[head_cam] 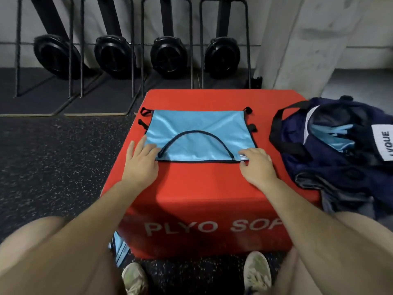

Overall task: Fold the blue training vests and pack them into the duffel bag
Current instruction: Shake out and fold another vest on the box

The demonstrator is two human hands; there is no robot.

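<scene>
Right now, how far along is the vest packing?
Done: light-blue fabric sits inside the open navy duffel bag. In hand: one shiny light-blue vest lies on the red foam plyo box, left hand flat on its near-left corner, right hand pinching its near-right corner. Left: finish folding and pack it; loose blue cloth lies on the floor.

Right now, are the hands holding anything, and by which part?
The right hand seems to pinch the blue vest at its near right corner; the left hand only rests flat on the near left corner.
</scene>
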